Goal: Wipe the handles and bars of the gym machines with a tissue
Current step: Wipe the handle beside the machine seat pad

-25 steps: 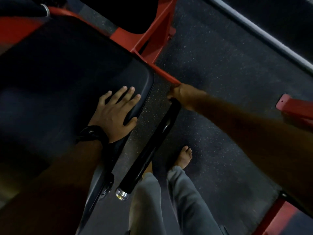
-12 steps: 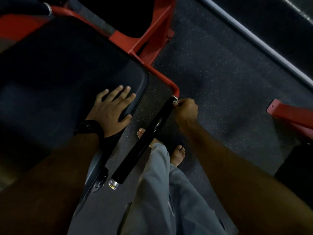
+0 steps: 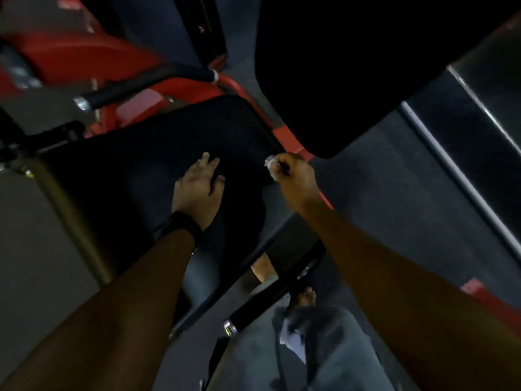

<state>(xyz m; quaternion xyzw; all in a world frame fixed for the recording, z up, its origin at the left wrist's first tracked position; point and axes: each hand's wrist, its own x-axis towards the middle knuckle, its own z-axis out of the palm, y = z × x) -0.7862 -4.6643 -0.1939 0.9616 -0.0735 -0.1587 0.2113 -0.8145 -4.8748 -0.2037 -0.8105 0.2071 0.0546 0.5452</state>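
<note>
My left hand (image 3: 198, 187) lies flat with straight fingers on the black seat pad (image 3: 158, 165) of a red gym machine. My right hand (image 3: 293, 176) is fisted just past the pad's right edge, and a small white tissue (image 3: 270, 162) shows at its knuckles. Below it a black handle bar (image 3: 270, 294) with a chrome end cap (image 3: 229, 326) runs diagonally toward my legs. My right hand is off that bar now, near the red frame tube (image 3: 324, 197). A second black-gripped handle (image 3: 141, 84) sits at the upper left.
A large black back pad (image 3: 338, 66) hangs over the upper right. Red frame parts (image 3: 84, 55) stand at the upper left and another red piece (image 3: 479, 292) at the right. A pale rail (image 3: 456, 176) crosses the dark rubber floor. My grey trousers and bare feet are below.
The view has swung up and left, bringing the second handle and the back pad into sight. My right hand has left the top of the black bar and risen beside the seat pad.
</note>
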